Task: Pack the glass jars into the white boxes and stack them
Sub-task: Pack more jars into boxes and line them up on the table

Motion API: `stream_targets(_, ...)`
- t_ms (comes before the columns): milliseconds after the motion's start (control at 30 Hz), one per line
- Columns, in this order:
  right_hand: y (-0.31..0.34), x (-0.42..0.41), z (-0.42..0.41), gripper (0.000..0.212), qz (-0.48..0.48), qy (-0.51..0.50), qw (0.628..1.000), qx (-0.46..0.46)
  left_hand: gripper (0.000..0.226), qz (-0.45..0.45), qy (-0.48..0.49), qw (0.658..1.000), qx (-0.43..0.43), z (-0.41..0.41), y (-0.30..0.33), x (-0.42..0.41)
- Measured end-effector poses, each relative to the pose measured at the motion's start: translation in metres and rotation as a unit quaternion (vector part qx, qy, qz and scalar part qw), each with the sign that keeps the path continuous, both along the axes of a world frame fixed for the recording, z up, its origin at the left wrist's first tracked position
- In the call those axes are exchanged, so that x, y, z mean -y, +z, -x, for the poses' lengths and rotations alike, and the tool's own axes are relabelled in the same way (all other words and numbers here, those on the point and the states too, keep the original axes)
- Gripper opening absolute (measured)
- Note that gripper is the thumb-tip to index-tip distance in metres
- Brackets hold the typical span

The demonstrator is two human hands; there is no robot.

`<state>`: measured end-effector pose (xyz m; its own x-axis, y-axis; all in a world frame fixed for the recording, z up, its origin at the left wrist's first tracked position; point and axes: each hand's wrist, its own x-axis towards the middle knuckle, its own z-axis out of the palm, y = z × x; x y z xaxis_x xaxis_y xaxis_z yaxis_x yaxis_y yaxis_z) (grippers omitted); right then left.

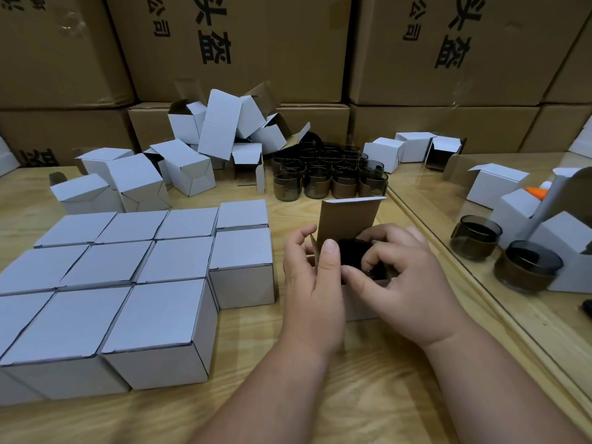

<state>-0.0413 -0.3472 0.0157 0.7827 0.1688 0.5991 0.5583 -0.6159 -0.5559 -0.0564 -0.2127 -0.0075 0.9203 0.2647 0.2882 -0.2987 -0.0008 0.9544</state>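
Observation:
An open white box [360, 302] stands on the wooden table in front of me, its brown lid flap [350, 216] upright. A dark glass jar [352, 253] sits inside it. My left hand [312, 283] grips the box's left side flap, thumb on the rim. My right hand [400, 277] curls over the box's right edge, fingers touching the jar. Several smoky glass jars [330, 174] stand grouped behind the box. Closed white boxes [128, 274] sit in a tight block at the left.
A heap of open white boxes [205, 145] lies at the back left. More white boxes [403, 149] stand back right. A mirror [512, 219] along the right edge reflects jars and boxes. Big brown cartons [288, 43] wall the back.

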Motion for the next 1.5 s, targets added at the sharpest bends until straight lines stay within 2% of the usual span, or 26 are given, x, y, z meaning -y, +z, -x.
stream_targets(67,0.000,-0.001,0.001,0.032,-0.044,0.020,0.999,-0.014,0.055,-0.001,-0.016,1.000,0.004,0.000,0.001,0.001)
stream_targets(200,-0.001,-0.001,-0.002,0.033,-0.232,0.051,0.971,-0.024,0.060,0.002,-0.023,1.000,0.018,0.001,0.000,0.001)
stream_targets(367,-0.003,-0.003,-0.014,0.040,-0.466,0.031,0.878,-0.105,0.064,0.012,-0.031,0.999,0.005,0.003,0.001,0.002)
stream_targets(433,-0.003,-0.001,-0.018,0.039,-0.512,0.027,0.847,-0.142,0.064,0.020,-0.038,0.999,-0.003,0.004,0.002,0.003)
stream_targets(533,-0.002,0.000,-0.021,0.032,-0.508,0.036,0.836,-0.206,0.055,0.024,-0.040,0.999,-0.011,0.005,0.002,0.003)
stream_targets(633,-0.004,-0.003,-0.023,0.034,-0.497,0.063,0.823,-0.268,0.039,0.014,-0.033,0.999,-0.027,0.004,0.003,0.003)
stream_targets(700,-0.008,-0.005,-0.022,0.039,-0.482,0.089,0.819,-0.298,0.055,0.006,-0.025,0.999,-0.036,0.002,0.006,0.004)
stream_targets(800,-0.011,-0.008,-0.021,0.042,-0.453,0.111,0.827,-0.315,0.064,0.003,-0.028,0.999,-0.040,0.001,0.006,0.004)
stream_targets(900,-0.013,-0.008,-0.021,0.036,-0.447,0.092,0.834,-0.310,0.065,-0.001,-0.026,0.999,-0.041,0.000,0.003,0.003)
stream_targets(1000,-0.013,-0.009,-0.021,0.016,-0.430,0.078,0.845,-0.308,0.050,-0.003,-0.016,0.999,-0.045,-0.001,0.002,0.003)
stream_targets(1033,-0.013,-0.009,-0.020,0.019,-0.425,0.078,0.848,-0.307,0.044,-0.005,-0.015,0.999,-0.044,-0.001,0.002,0.003)
stream_targets(1200,-0.010,-0.009,-0.012,0.072,-0.399,0.109,0.866,-0.282,0.037,-0.006,-0.014,0.999,-0.042,-0.004,0.000,0.003)
stream_targets(1300,-0.009,-0.011,-0.009,0.085,-0.398,0.126,0.869,-0.266,0.035,-0.004,-0.016,0.999,-0.042,-0.005,-0.001,0.003)
stream_targets(1500,-0.007,-0.009,-0.009,0.043,-0.412,0.137,0.867,-0.246,0.027,0.034,-0.035,0.998,-0.038,-0.003,0.000,0.001)
